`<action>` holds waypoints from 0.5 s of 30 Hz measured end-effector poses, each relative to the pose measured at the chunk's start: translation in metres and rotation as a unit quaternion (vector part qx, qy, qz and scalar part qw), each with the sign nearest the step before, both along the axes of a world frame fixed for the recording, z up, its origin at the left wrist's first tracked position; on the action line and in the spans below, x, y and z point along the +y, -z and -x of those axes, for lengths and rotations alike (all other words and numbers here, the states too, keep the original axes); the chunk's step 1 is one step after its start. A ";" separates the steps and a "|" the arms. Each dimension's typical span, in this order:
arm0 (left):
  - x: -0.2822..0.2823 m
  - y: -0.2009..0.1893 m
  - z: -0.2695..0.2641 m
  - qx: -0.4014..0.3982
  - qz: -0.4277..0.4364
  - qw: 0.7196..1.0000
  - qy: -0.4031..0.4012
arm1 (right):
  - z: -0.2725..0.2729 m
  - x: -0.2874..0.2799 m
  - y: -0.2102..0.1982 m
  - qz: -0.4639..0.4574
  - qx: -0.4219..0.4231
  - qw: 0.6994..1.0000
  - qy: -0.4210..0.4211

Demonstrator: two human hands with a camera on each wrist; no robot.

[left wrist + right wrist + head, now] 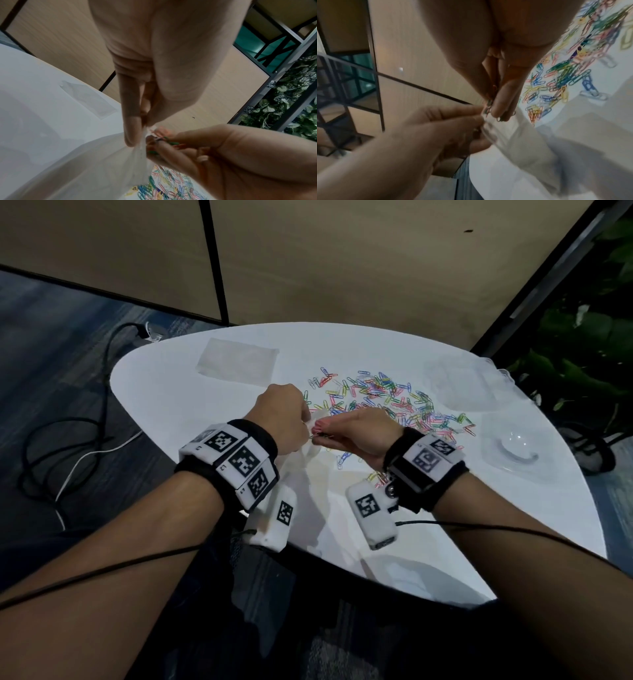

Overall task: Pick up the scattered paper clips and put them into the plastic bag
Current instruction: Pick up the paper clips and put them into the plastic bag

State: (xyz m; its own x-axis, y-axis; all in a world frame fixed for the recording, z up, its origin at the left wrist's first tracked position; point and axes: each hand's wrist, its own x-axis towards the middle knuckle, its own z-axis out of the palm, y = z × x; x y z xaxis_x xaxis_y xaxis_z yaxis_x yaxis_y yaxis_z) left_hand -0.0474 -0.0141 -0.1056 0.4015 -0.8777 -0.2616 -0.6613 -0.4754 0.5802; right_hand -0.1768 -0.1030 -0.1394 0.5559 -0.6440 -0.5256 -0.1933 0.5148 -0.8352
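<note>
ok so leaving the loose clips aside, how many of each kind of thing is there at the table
hands: 2, left hand pinching the held bag, right hand gripping some clips
plastic bags: 2, the held bag and a flat bag
clear plastic containers: 2, near container, far container
total: 6
loose clips: too many to count

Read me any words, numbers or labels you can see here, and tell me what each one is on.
No words read clearly.
Left wristband: square black-and-white code markers; tiny characters beside them, too small to read.
Right wristband: the same kind of markers, blurred.
White camera units under the wrists: one code marker each, no text.
Plastic bag and paper clips: no print visible.
</note>
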 end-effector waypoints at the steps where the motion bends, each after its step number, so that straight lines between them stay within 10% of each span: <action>1: -0.001 0.000 0.002 0.002 0.001 1.000 0.001 | -0.004 0.003 0.003 0.010 0.021 1.000 -0.007; 6: -0.006 0.000 0.005 -0.001 0.009 1.000 0.015 | -0.016 0.010 0.012 0.080 0.082 0.993 -0.029; 10: -0.005 0.003 0.003 0.015 0.020 1.000 0.010 | -0.014 0.006 0.017 0.312 0.234 0.913 -0.120; 15: -0.007 0.007 0.001 0.020 0.026 0.999 -0.003 | -0.021 0.010 0.022 0.346 0.267 0.877 -0.200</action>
